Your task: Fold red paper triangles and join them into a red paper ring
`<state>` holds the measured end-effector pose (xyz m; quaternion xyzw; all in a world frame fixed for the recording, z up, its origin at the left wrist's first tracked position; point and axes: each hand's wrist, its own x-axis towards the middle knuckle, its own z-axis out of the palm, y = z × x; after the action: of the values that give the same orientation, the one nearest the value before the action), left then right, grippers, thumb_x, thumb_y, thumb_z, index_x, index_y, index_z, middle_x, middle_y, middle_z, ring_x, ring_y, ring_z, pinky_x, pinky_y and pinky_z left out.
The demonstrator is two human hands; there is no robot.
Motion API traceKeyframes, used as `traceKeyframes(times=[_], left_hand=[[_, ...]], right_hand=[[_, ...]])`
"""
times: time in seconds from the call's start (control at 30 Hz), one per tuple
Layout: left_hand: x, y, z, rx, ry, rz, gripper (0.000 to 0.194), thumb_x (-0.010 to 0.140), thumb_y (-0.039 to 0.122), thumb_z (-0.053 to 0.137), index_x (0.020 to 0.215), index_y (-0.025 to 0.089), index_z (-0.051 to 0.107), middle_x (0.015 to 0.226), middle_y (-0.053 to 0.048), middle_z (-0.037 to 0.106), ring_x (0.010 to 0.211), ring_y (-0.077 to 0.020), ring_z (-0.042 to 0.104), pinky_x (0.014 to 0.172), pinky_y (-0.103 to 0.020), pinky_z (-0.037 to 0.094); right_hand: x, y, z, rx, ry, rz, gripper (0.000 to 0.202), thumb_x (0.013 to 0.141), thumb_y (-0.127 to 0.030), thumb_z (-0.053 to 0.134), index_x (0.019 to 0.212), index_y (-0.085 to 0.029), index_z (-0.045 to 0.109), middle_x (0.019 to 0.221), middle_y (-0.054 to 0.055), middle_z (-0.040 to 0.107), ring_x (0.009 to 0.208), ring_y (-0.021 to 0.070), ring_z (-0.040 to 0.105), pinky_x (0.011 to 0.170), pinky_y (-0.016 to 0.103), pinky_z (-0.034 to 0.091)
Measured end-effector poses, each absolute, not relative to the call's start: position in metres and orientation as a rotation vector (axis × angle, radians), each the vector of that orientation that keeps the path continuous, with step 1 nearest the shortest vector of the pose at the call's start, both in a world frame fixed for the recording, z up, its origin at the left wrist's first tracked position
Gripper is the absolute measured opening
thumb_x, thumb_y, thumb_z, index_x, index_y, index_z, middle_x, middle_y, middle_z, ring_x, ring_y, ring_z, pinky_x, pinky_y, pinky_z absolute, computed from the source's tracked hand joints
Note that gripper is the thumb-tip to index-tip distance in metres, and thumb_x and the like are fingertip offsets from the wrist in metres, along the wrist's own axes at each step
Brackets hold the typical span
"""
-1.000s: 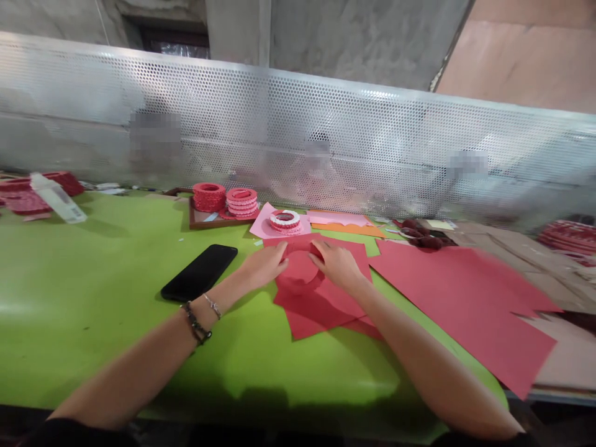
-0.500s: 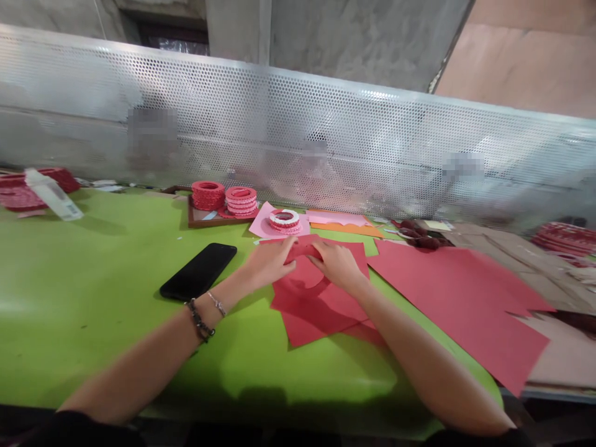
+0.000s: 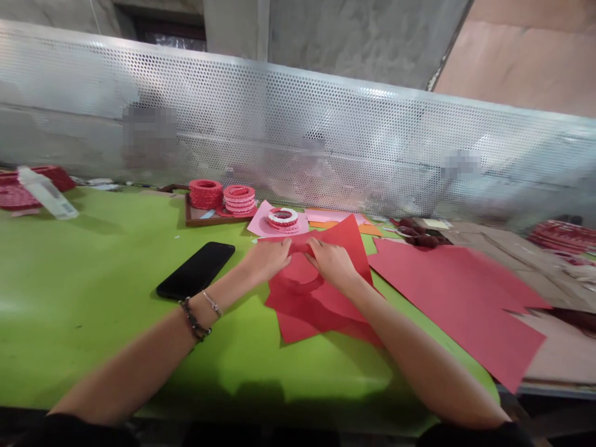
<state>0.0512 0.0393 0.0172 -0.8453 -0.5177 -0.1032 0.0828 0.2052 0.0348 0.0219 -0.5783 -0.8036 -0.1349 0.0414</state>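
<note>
A red paper sheet [image 3: 350,242] with a round opening in it is held up at its far side, its upper right corner raised. My left hand [image 3: 270,257] is closed on the paper at the left of the opening's far edge. On the right of that edge, the fingers of my right hand [image 3: 331,264] pinch the same sheet, close to the left fingertips. Beneath it lies more red paper [image 3: 298,326] on the green table. The exact finger contact is partly hidden.
A black phone [image 3: 195,270] lies left of my hands. Beyond are a brown tray [image 3: 198,220] with stacked red and pink rings [image 3: 206,194], and a ring stack [image 3: 282,220] on pink paper. A glue bottle [image 3: 49,194] leans at far left. Large red sheets [image 3: 459,298] spread rightward.
The red sheet's right part has risen and tilted, its corner now standing up. My hands have shifted slightly left in view, still gripping the paper.
</note>
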Motion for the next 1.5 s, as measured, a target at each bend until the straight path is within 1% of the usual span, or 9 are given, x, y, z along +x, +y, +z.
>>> traceKeyframes(times=[0.23, 0.4, 0.57, 0.7, 0.93, 1.07, 1.17, 1.37, 1.5], left_hand=[[0.052, 0.042, 0.019, -2.508, -1.519, -0.252, 0.027, 0.09, 0.023, 0.042, 0.109, 0.007, 0.051, 0.089, -0.017, 0.067, 0.086, -0.028, 0.065, 0.071, -0.033, 0.048], [0.047, 0.041, 0.014, -2.432, -1.615, -0.344, 0.045, 0.088, 0.032, 0.045, 0.126, 0.007, 0.038, 0.092, -0.015, 0.066, 0.087, -0.0278, 0.064, 0.066, -0.032, 0.049], [0.046, 0.039, 0.011, -2.472, -1.622, -0.307, 0.033, 0.088, 0.022, 0.042, 0.118, 0.009, 0.046, 0.089, -0.013, 0.067, 0.084, -0.0247, 0.065, 0.065, -0.029, 0.048], [0.046, 0.038, 0.016, -2.554, -1.57, -0.265, 0.03, 0.086, 0.019, 0.043, 0.113, 0.008, 0.049, 0.085, -0.013, 0.067, 0.079, -0.0251, 0.065, 0.062, -0.029, 0.048], [0.047, 0.046, 0.019, -2.578, -1.486, -0.305, 0.031, 0.085, 0.016, 0.043, 0.113, 0.007, 0.048, 0.092, -0.016, 0.066, 0.086, -0.0278, 0.064, 0.068, -0.033, 0.048], [0.046, 0.046, 0.018, -2.505, -1.549, -0.373, 0.036, 0.087, 0.025, 0.044, 0.119, 0.009, 0.044, 0.096, -0.015, 0.066, 0.088, -0.0279, 0.064, 0.068, -0.033, 0.048], [0.046, 0.041, 0.018, -2.412, -1.644, -0.413, 0.044, 0.088, 0.031, 0.043, 0.125, 0.009, 0.037, 0.098, -0.015, 0.066, 0.088, -0.0283, 0.064, 0.066, -0.033, 0.048], [0.047, 0.036, 0.019, -2.459, -1.646, -0.299, 0.035, 0.088, 0.021, 0.041, 0.12, 0.008, 0.045, 0.089, -0.015, 0.068, 0.086, -0.0287, 0.065, 0.067, -0.033, 0.048], [0.047, 0.039, 0.02, -2.533, -1.598, -0.258, 0.034, 0.088, 0.018, 0.042, 0.12, 0.006, 0.045, 0.086, -0.014, 0.068, 0.082, -0.0263, 0.066, 0.064, -0.03, 0.048]], right_hand=[[0.207, 0.037, 0.02, -1.78, -2.418, -0.391, 0.027, 0.093, -0.032, 0.036, 0.11, -0.016, 0.051, 0.098, 0.011, 0.067, 0.087, 0.0233, 0.065, 0.061, 0.025, 0.042], [0.209, 0.036, 0.018, -1.796, -2.321, -0.4, 0.034, 0.094, -0.034, 0.033, 0.117, -0.015, 0.047, 0.092, 0.011, 0.067, 0.082, 0.0234, 0.065, 0.058, 0.026, 0.04], [0.206, 0.032, 0.016, -1.702, -2.365, -0.419, 0.032, 0.094, -0.033, 0.034, 0.121, -0.022, 0.045, 0.11, 0.008, 0.062, 0.09, 0.0196, 0.062, 0.058, 0.023, 0.038], [0.204, 0.032, 0.017, -1.708, -2.409, -0.435, 0.027, 0.094, -0.032, 0.035, 0.111, -0.02, 0.053, 0.103, 0.009, 0.063, 0.085, 0.02, 0.063, 0.057, 0.023, 0.038], [0.203, 0.034, 0.018, -1.745, -2.419, -0.45, 0.028, 0.095, -0.033, 0.033, 0.112, -0.019, 0.051, 0.102, 0.009, 0.063, 0.082, 0.0193, 0.063, 0.055, 0.023, 0.037], [0.202, 0.032, 0.021, -1.787, -2.365, -0.459, 0.029, 0.094, -0.032, 0.032, 0.115, -0.019, 0.049, 0.102, 0.01, 0.064, 0.083, 0.0212, 0.064, 0.055, 0.024, 0.038], [0.205, 0.032, 0.023, -1.822, -2.302, -0.47, 0.033, 0.093, -0.031, 0.032, 0.121, -0.017, 0.045, 0.091, 0.011, 0.067, 0.078, 0.0236, 0.064, 0.055, 0.026, 0.038], [0.207, 0.03, 0.023, -1.741, -2.344, -0.467, 0.029, 0.093, -0.029, 0.035, 0.118, -0.021, 0.047, 0.107, 0.009, 0.063, 0.088, 0.0202, 0.062, 0.057, 0.023, 0.038], [0.205, 0.03, 0.023, -1.736, -2.398, -0.447, 0.026, 0.093, -0.03, 0.036, 0.109, -0.018, 0.053, 0.099, 0.009, 0.064, 0.083, 0.0208, 0.063, 0.054, 0.023, 0.036]])
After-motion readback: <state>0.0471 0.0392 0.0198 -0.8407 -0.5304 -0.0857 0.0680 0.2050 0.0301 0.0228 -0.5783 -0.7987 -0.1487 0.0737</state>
